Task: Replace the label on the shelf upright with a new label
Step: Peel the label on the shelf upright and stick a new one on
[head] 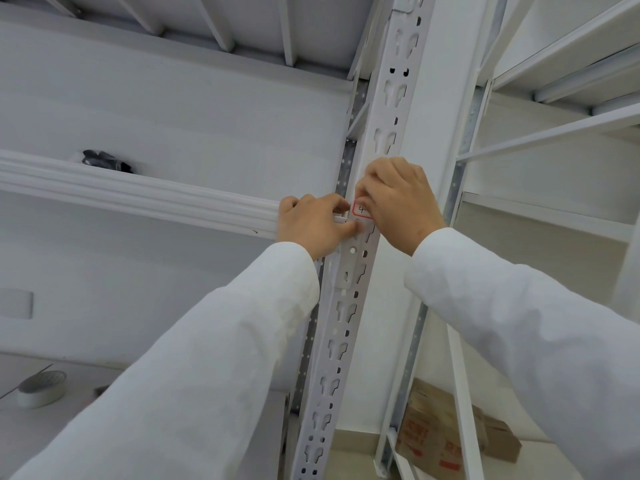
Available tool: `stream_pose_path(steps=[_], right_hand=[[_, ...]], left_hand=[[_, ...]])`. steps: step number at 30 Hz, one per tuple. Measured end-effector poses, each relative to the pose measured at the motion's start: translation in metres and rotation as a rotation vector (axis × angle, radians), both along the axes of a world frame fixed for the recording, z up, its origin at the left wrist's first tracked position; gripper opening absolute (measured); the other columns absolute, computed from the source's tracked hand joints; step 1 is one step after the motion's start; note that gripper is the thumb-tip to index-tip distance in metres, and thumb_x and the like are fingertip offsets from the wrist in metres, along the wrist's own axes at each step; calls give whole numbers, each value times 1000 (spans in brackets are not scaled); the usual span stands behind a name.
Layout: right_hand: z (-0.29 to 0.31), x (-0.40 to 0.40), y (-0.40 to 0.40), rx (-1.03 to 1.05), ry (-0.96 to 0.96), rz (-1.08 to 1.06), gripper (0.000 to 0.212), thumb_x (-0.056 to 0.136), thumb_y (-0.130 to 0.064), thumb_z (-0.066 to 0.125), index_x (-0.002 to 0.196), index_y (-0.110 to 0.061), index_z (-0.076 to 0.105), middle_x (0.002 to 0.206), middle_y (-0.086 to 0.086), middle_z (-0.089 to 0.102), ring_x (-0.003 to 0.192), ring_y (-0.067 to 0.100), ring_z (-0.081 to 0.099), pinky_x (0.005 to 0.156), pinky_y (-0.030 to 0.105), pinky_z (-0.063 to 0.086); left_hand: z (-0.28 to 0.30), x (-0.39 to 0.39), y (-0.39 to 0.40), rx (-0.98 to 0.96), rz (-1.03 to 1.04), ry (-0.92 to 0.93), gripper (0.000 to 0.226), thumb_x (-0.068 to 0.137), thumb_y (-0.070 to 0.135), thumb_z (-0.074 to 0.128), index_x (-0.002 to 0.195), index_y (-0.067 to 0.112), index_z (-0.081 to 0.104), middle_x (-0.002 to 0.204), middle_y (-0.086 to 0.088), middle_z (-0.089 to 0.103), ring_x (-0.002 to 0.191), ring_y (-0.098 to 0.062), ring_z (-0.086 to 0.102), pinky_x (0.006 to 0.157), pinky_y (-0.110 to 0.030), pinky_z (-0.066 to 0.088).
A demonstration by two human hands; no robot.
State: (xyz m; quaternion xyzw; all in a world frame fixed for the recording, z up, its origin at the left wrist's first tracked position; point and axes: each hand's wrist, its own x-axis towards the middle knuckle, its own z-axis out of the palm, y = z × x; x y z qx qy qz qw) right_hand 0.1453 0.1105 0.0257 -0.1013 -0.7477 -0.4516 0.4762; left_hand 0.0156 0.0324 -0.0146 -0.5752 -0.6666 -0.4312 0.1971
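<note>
White metal shelving fills the frame, seen from below. At centre, the slotted shelf upright [349, 303] carries a red-bordered label [361, 210], largely covered by the fingers. The right hand [398, 199] curls its fingertips onto the label's upper edge; the left hand [313, 225] pinches at its lower left corner beside the horizontal beam [138, 199]. Whether this is the old label being peeled or the new one being pressed down cannot be told. A tape roll [41, 389] lies at lower left, a cardboard box [450, 434] at lower right.
</note>
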Motion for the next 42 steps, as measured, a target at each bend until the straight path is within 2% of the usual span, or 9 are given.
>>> stream_pose_path(steps=[5, 11, 15, 20, 26, 29, 32, 38, 42], right_hand=[[-2, -4, 3, 10, -46, -46, 16, 83, -15, 44, 78, -11, 59, 93, 10, 58, 95, 21, 37, 80, 32, 29], [0, 6, -3, -266, -10, 88, 23, 86, -22, 40, 89, -10, 59, 102, 10, 56, 89, 18, 37, 77, 30, 30], [2, 9, -5, -216, -86, 32, 24, 84, -30, 45, 90, -15, 62, 103, 6, 58, 91, 21, 43, 76, 33, 34], [2, 4, -5, -174, -54, 33, 19, 82, -25, 46, 77, -15, 62, 102, 5, 59, 95, 16, 38, 78, 34, 34], [1, 1, -1, -141, -84, 18, 16, 83, -18, 45, 77, -13, 59, 101, 6, 58, 99, 16, 37, 83, 29, 27], [5, 5, -5, -255, 8, 100, 12, 84, -14, 53, 80, -10, 63, 101, 8, 59, 93, 18, 39, 80, 34, 35], [7, 15, -7, -333, 122, 159, 6, 86, -13, 59, 85, -10, 64, 98, 8, 57, 88, 23, 48, 75, 31, 37], [-9, 23, -11, -376, 125, 146, 14, 91, -19, 55, 92, -12, 67, 91, 6, 60, 82, 25, 53, 70, 35, 44], [-19, 16, -19, -455, 206, 157, 19, 82, -25, 67, 97, -14, 64, 97, 4, 56, 87, 22, 52, 67, 32, 44]], left_hand=[[0, 0, 0, -8, -4, -11, 44, 81, 63, 50, 114, 35, 57, 113, 6, 64, 113, -12, 48, 95, -28, 20], [0, 0, -1, 8, -2, 8, 45, 82, 63, 51, 116, 34, 57, 117, 9, 62, 115, -12, 46, 93, -27, 19], [1, -1, 0, 2, 9, 16, 45, 82, 63, 50, 115, 33, 57, 116, 8, 63, 115, -12, 48, 95, -29, 21], [-1, 0, 0, 1, 5, 5, 43, 81, 64, 51, 113, 35, 57, 113, 7, 64, 113, -12, 48, 90, -27, 19], [-1, 0, -1, 8, 0, 9, 43, 82, 63, 51, 113, 34, 58, 112, 7, 64, 111, -12, 48, 90, -27, 18], [-1, -1, 0, 13, 0, 10, 44, 81, 63, 52, 114, 35, 57, 113, 7, 64, 112, -12, 48, 91, -27, 18], [-1, -2, 2, 14, 3, 17, 45, 81, 64, 51, 115, 35, 56, 115, 8, 64, 113, -13, 48, 91, -27, 18], [-2, 0, 0, 18, 13, 31, 45, 82, 62, 51, 117, 34, 56, 115, 8, 64, 114, -13, 49, 96, -31, 21], [-2, 0, -1, 22, 7, 27, 45, 83, 62, 50, 117, 34, 57, 115, 7, 64, 114, -13, 48, 97, -30, 20]])
